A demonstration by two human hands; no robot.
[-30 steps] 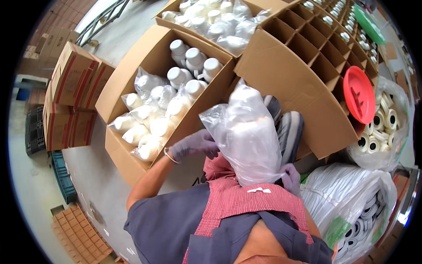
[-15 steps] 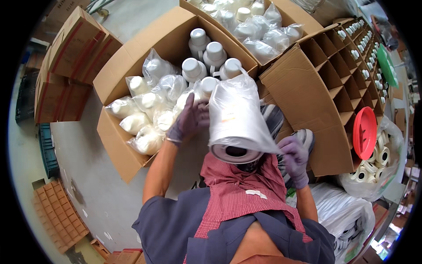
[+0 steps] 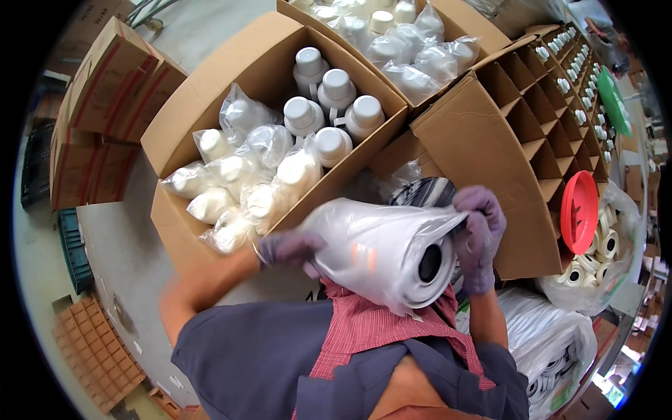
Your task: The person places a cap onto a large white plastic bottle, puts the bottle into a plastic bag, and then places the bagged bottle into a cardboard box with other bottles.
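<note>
A white jug in a clear plastic bag (image 3: 364, 248) lies tilted across my lap, its round base with a dark centre facing right. My left hand (image 3: 290, 250), in a purple glove and blurred, is closed on the jug's left end. The gloved right hand (image 3: 480, 234) pinches the loose edge of the bag beside the base. In front stands an open carton (image 3: 231, 52) holding several grey-capped jugs (image 3: 336, 89) without bags and several bagged ones (image 3: 238, 171).
A second carton (image 3: 483, 21) of bagged jugs stands behind. At right are a divided carton (image 3: 483, 154), a red plastic dish (image 3: 579, 212) and a bag of white ring-shaped parts (image 3: 598, 262). Stacked cartons (image 3: 105, 91) and a teal crate (image 3: 73, 248) are on the left.
The bagged jug has turned from nearly upright to lying sideways, its base swinging right. My left hand has come down onto its end; the right has risen slightly, still pinching the bag.
</note>
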